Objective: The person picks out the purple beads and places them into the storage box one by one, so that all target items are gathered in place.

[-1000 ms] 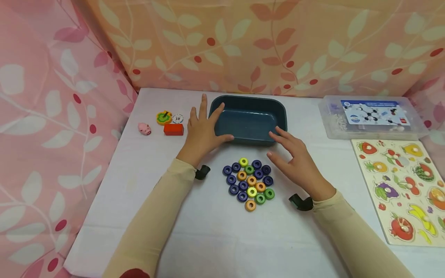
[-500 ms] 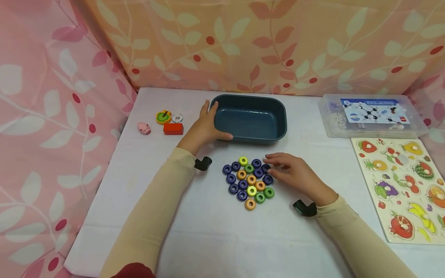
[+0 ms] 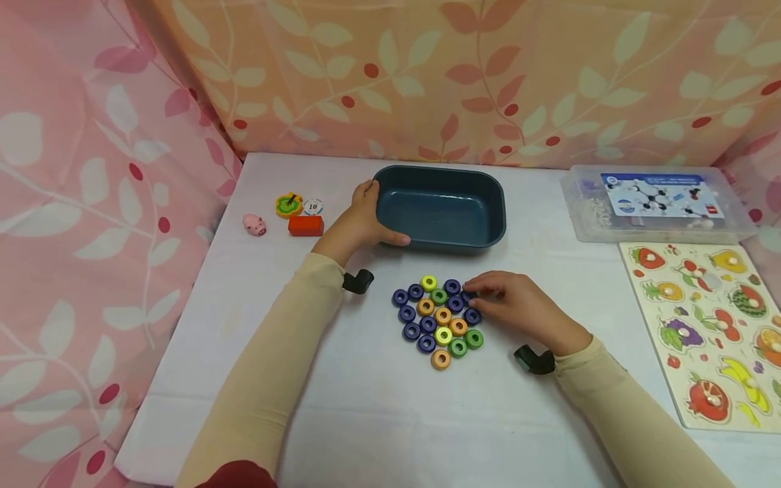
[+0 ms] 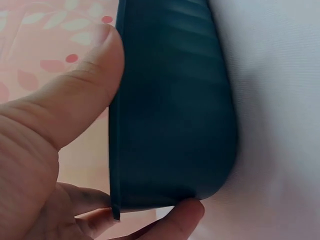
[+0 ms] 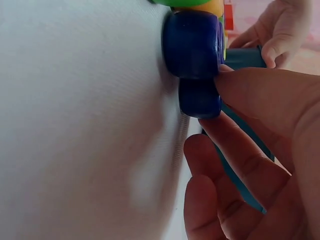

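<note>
The left hand point(image 3: 365, 224) grips the left end of the dark tub point(image 3: 442, 217), thumb along the near wall, while the right hand point(image 3: 512, 305) holds a dark blue ring point(image 5: 200, 97) in a narrow pinch. That ring sits at the right edge of the ring cluster point(image 3: 443, 316), on the bench point(image 3: 396, 420) in front of the tub. For a clean pick, the thumb and first finger should meet squarely across the ring's sides, then raise it straight up — a sideways drag could nudge the neighbouring ring point(image 5: 192, 45). The loosely curled lower fingers are best held off the cluster, and the left hand needs only a light, steady hold.

From the head view the right fingers cover most of the pinched ring; whether the thumb also touches its neighbour is hard to say — it appears at least very close. The cluster is cut off at the top of the right wrist view, and the fruit board point(image 3: 695, 332) runs past the head view's right edge.
</note>
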Available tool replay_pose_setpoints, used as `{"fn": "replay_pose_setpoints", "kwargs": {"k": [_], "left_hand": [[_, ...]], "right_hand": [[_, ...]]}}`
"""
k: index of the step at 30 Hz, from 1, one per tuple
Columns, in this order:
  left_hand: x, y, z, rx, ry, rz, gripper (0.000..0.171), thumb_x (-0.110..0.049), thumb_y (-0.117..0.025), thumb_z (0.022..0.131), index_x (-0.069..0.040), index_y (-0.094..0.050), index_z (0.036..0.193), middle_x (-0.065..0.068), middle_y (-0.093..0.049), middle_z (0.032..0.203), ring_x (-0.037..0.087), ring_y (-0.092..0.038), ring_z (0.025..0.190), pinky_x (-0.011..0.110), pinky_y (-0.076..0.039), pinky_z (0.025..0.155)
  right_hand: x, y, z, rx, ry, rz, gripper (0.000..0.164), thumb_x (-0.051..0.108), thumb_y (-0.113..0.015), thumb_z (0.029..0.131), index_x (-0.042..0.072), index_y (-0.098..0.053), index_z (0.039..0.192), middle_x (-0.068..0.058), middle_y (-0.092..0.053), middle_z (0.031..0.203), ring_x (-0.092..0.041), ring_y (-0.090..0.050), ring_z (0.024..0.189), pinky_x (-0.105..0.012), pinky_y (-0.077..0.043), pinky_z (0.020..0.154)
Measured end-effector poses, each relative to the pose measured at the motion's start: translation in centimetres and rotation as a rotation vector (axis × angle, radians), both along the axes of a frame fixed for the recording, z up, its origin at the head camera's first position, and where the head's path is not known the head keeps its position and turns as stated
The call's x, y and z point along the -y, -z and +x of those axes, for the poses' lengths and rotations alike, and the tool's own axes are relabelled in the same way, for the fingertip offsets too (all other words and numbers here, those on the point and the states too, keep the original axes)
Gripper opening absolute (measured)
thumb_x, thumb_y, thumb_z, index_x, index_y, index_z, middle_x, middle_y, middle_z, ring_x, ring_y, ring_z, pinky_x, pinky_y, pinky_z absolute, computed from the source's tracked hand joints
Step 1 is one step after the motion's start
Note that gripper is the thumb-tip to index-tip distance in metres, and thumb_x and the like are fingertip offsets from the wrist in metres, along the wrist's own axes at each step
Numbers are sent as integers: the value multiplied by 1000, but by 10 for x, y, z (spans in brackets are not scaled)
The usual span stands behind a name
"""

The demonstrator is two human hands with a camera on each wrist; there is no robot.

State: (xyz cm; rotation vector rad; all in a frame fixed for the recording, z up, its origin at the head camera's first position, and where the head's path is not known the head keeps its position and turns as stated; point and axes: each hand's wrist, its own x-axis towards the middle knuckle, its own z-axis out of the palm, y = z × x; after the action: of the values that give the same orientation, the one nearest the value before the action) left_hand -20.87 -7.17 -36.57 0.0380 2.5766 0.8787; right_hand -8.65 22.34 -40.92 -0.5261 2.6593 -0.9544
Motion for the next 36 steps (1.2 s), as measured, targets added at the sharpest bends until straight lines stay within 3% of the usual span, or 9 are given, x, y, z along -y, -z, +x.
{"fn": "replay_pose_setpoints", "kwargs": {"k": [16,25,32,36], "left_hand": [[-3,-3,-2,45,-23,-10,141,-49,-92,65,-19,5,162,-1,8,169,31,-22,152,49,-29,122],[-2,-3,-2,35,-29,-12,140,-49,-92,65,-20,4,163,0,7,170,31,-21,152,51,-30,121],[-2,-4,-1,44,-32,-3,139,-48,-92,66,-20,4,163,0,7,170,30,-20,153,51,-29,121],[-3,-4,-1,40,-33,0,138,-48,-92,66,-20,3,163,0,6,169,30,-21,152,51,-29,121]], "right_hand": [[1,-1,-6,-14,-18,40,26,20,-77,89,20,-76,114,4,-74,110,-14,-63,98,-41,-52,87],[-1,-1,-10,-34,-30,18,26,18,-77,88,18,-75,115,3,-73,111,-16,-63,103,-45,-53,94],[-4,-30,-8,-27,19,-15,28,22,-76,90,23,-73,118,5,-71,113,-18,-63,102,-48,-56,93],[-8,-49,-15,-49,74,-39,29,23,-76,90,23,-73,119,2,-70,114,-20,-63,104,-52,-54,94]]}}
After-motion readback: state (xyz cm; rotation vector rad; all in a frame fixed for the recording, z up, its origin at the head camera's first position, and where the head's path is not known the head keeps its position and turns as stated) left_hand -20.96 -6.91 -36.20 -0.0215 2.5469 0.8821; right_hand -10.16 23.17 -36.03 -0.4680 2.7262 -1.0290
